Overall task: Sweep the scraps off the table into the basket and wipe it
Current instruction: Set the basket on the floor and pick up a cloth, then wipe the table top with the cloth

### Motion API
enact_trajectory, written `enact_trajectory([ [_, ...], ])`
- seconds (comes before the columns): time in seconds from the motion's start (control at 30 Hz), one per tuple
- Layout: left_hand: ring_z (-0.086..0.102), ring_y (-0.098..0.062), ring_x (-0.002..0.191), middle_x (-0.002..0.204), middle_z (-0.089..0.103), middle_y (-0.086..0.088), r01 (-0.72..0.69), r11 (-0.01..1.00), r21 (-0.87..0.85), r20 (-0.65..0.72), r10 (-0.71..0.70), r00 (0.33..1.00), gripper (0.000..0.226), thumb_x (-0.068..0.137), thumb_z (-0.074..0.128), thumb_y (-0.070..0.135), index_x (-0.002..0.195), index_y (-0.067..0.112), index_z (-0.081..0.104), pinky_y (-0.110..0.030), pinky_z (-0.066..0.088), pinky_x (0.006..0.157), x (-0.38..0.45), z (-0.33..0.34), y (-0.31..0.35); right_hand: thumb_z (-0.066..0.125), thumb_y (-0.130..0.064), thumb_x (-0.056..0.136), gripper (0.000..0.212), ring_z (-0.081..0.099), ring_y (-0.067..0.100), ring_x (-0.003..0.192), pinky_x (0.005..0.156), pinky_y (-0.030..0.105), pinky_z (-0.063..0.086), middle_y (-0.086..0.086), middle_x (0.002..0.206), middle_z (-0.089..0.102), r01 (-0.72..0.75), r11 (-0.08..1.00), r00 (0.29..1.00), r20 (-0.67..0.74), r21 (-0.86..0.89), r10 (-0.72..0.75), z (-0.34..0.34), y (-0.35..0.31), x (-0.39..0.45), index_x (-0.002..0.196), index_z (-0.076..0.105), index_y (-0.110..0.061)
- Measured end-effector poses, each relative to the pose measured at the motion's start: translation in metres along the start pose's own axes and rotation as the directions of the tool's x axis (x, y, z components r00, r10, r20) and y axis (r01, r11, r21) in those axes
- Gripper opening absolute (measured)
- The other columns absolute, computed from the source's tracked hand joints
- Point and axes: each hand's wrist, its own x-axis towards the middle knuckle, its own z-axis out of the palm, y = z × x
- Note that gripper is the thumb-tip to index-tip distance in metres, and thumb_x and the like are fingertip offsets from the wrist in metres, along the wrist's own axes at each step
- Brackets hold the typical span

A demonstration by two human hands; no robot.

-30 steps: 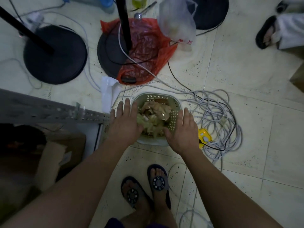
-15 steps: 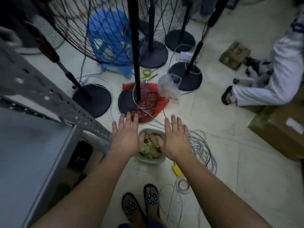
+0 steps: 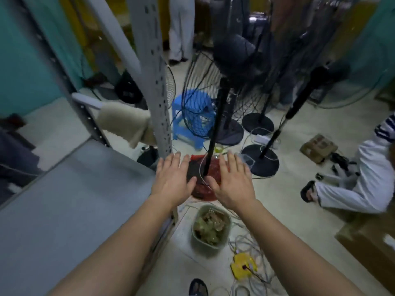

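A pale green basket [image 3: 227,217] full of brownish-green scraps stands on the tiled floor, just right of the grey table [image 3: 64,199]. My left hand [image 3: 172,180] and my right hand [image 3: 233,181] are both raised above and beyond the basket, palms down, fingers straight and spread, holding nothing. A cream cloth [image 3: 126,122] hangs over a rail at the far end of the table. The tabletop that shows is bare grey.
Several standing fans with black poles and round bases [image 3: 264,160] crowd the floor ahead. A red plastic bag [image 3: 205,189] lies under one pole. A blue stool [image 3: 191,116], a yellow power strip [image 3: 243,267] with tangled cables, and a seated person [image 3: 363,182] are nearby.
My hands left the basket and rose, empty, as my view lifted from the floor to table height. The basket now lies below my wrists.
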Motion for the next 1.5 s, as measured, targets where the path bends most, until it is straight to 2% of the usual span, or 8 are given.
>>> enact_trajectory([
  [0.27, 0.011, -0.032, 0.162, 0.175, 0.019, -0.01, 0.112, 0.993, -0.023, -0.095, -0.114, 0.989, 0.077, 0.104, 0.041, 0.06, 0.167, 0.021, 0.021, -0.06, 0.012, 0.13, -0.072, -0.057, -0.077, 0.009, -0.077, 0.101, 0.093, -0.012, 0.029, 0.168, 0.135, 0.054, 0.003, 0.007, 0.182, -0.005, 0.182, 0.983, 0.982, -0.053, -0.023, -0.183, -0.04, -0.1, -0.034, 0.174, 0.003, -0.02],
  [0.47, 0.015, -0.034, 0.161, 0.175, 0.019, -0.012, 0.244, 0.969, -0.05, -0.134, -0.249, 0.959, 0.078, 0.104, 0.041, 0.061, 0.168, 0.021, 0.018, -0.059, 0.013, 0.13, -0.109, -0.077, -0.134, 0.031, -0.067, 0.109, 0.083, -0.006, 0.027, 0.168, 0.133, 0.046, -0.003, 0.007, 0.182, 0.003, 0.351, 0.936, 0.929, -0.109, -0.034, -0.353, -0.052, -0.175, -0.035, 0.174, 0.009, -0.02],
  [0.6, 0.016, -0.033, 0.161, 0.173, 0.023, -0.013, 0.293, 0.954, -0.065, -0.152, -0.3, 0.942, 0.077, 0.104, 0.042, 0.061, 0.167, 0.022, 0.02, -0.059, 0.011, 0.13, -0.114, -0.086, -0.16, 0.04, -0.063, 0.109, 0.085, -0.003, 0.03, 0.168, 0.136, 0.051, 0.013, 0.011, 0.182, 0.005, 0.419, 0.905, 0.894, -0.141, -0.072, -0.425, -0.058, -0.204, -0.004, 0.174, 0.01, -0.018],
  [0.93, 0.009, -0.034, 0.163, 0.176, 0.013, -0.013, 0.397, 0.917, -0.043, -0.109, -0.4, 0.91, 0.079, 0.105, 0.036, 0.062, 0.169, 0.021, 0.015, -0.057, 0.008, 0.131, -0.079, -0.077, -0.209, 0.053, -0.055, 0.104, 0.096, -0.007, 0.047, 0.165, 0.132, 0.065, 0.001, 0.023, 0.179, -0.005, 0.45, 0.833, 0.869, -0.056, -0.321, -0.491, -0.047, -0.249, 0.101, 0.173, 0.0, -0.015],
  [1.07, 0.01, -0.035, 0.162, 0.176, 0.012, -0.014, 0.427, 0.903, -0.04, -0.086, -0.429, 0.899, 0.079, 0.105, 0.035, 0.061, 0.169, 0.021, 0.014, -0.057, 0.009, 0.131, -0.051, -0.073, -0.225, 0.069, -0.058, 0.094, 0.115, 0.008, 0.062, 0.156, 0.125, 0.074, 0.017, 0.03, 0.175, -0.006, 0.418, 0.809, 0.898, 0.054, -0.413, -0.436, -0.039, -0.247, 0.128, 0.172, -0.004, -0.016],
  [1.2, 0.009, -0.033, 0.163, 0.177, 0.01, -0.012, 0.449, 0.892, -0.053, -0.084, -0.452, 0.888, 0.079, 0.105, 0.037, 0.06, 0.17, 0.021, 0.013, -0.056, 0.007, 0.131, -0.026, -0.072, -0.233, 0.06, -0.038, 0.106, 0.102, 0.017, 0.066, 0.151, 0.117, 0.073, 0.03, 0.034, 0.172, -0.01, 0.446, 0.747, 0.873, 0.056, -0.493, -0.484, -0.031, -0.245, 0.137, 0.171, -0.015, -0.017],
  [1.33, 0.01, -0.034, 0.162, 0.176, 0.012, -0.013, 0.469, 0.88, -0.079, -0.081, -0.475, 0.876, 0.078, 0.105, 0.037, 0.06, 0.169, 0.022, 0.015, -0.055, 0.007, 0.131, -0.017, -0.065, -0.24, 0.056, -0.032, 0.107, 0.092, 0.041, 0.058, 0.141, 0.109, 0.066, 0.042, 0.033, 0.172, 0.008, 0.461, 0.726, 0.857, 0.041, -0.51, -0.514, -0.044, -0.248, 0.151, 0.171, -0.009, -0.017],
  [1.5, 0.01, -0.033, 0.162, 0.177, 0.009, -0.012, 0.501, 0.859, -0.104, 0.003, -0.504, 0.864, 0.081, 0.105, 0.039, 0.061, 0.17, 0.023, 0.009, -0.056, 0.008, 0.13, -0.026, -0.051, -0.25, 0.049, -0.022, 0.108, 0.065, 0.064, 0.044, 0.122, 0.098, 0.052, 0.051, 0.022, 0.157, 0.05, 0.475, 0.747, 0.841, -0.012, -0.465, -0.541, -0.07, -0.253, 0.156, 0.167, 0.023, -0.017],
])
